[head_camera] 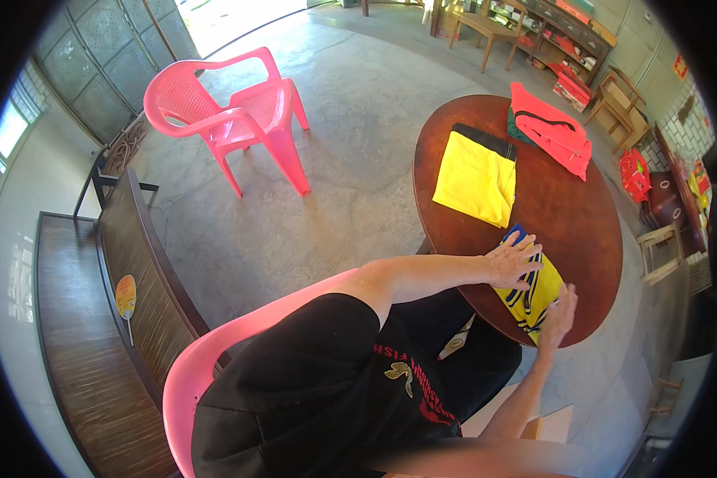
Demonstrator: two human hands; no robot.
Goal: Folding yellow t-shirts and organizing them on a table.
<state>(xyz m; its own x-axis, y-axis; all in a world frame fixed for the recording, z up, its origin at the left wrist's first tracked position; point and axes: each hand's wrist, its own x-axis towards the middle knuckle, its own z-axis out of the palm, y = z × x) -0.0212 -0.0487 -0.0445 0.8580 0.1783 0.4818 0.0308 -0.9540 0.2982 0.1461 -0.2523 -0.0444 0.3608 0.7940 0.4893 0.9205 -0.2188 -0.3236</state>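
Note:
In front of me, a yellow garment with blue stripes lies folded near the edge of a round brown wooden table. My left hand rests flat on its striped part, fingers spread. At the garment's right edge, my right hand has its fingers bent, the cloth's border apparently between thumb and fingers. Farther along the table is a folded yellow cloth with a black band. Beyond it, a coral-red folded garment with a dark strip partly covers a dark green cloth.
A pink plastic armchair stands on the concrete floor. I sit in another pink chair. Behind it is a dark wooden bench, with a yellow hand fan against its back. Wooden chairs and a shelf unit line the far wall.

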